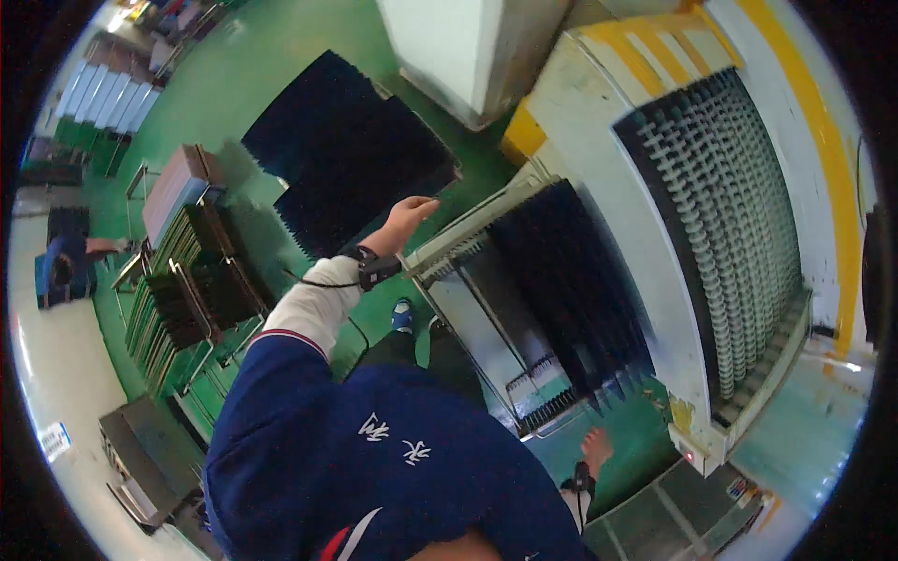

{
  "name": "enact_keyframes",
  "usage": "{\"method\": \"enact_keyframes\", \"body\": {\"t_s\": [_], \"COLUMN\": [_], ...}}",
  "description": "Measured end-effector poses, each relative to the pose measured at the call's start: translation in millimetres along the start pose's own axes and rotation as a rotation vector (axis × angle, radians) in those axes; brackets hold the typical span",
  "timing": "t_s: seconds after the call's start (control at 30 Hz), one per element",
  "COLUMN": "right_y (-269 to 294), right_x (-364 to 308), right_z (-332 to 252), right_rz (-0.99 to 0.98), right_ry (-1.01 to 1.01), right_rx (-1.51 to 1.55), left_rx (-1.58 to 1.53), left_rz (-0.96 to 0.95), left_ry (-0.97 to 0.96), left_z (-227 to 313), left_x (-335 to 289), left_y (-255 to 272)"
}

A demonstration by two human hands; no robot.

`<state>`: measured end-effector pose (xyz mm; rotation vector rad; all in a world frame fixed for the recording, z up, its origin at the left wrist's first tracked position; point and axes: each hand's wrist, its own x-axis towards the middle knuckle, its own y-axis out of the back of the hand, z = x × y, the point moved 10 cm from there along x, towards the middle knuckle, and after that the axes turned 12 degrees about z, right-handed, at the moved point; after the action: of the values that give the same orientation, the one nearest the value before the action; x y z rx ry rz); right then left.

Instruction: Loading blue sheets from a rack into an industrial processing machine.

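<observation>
In front of me stands a metal rack cart (449, 229) with slotted rails. Its right half holds a row of dark, thin boards (580, 280) packed on edge, and the left half shows bare bars. My left hand (408, 221) is beside the far-left corner of the cart, fingers stretched out with nothing visible in them. Near the cart's close right end is my right hand (596, 447), a little blurred, with its fingers raised and apart, just short of the boards' ends. Dark bands with small devices sit on both wrists.
A white machine with rows of rollers (716, 234) stands close on the right. Another group of dark boards (346, 150) stands on the green floor beyond the cart. Racks of boards (192, 280) are on the left, and a co-worker (70, 262) is at the far left.
</observation>
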<state>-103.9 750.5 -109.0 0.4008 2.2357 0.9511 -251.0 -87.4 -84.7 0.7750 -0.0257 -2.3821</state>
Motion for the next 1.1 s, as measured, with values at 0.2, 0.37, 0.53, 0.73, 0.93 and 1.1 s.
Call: {"method": "enact_keyframes", "body": {"t_s": [0.2,0.37,0.53,0.73,0.93,1.1], "right_y": [46.3,-107.3,-207.4,-211.5,-207.0,-159.0], "right_x": [-137.0,-242.4,-238.4,-230.0,-242.5,-274.8], "right_z": [-329.7,-429.3,-380.9,-391.2,-393.4,-430.6], "right_rz": [0.254,-0.192,-0.256,-0.117,-0.041,0.04], "right_ry": [0.343,0.847,0.954,1.003,1.085,1.197], "right_rx": [0.331,-0.023,-0.426,-0.571,-0.626,-0.566], "left_rx": [0.079,0.04,0.044,-0.024,0.093,0.003], "left_rz": [0.432,0.167,0.259,0.331,0.376,0.326], "left_ry": [0.068,0.438,0.508,0.538,0.43,0.438], "left_z": [-124.5,-242.1,-281.8,-312.6,-342.3,-332.7], "left_x": [-45.0,-125.6,-197.0,-253.2,-250.8,-232.4], "left_y": [133.1,169.2,213.6,264.4,296.1,286.7]}}
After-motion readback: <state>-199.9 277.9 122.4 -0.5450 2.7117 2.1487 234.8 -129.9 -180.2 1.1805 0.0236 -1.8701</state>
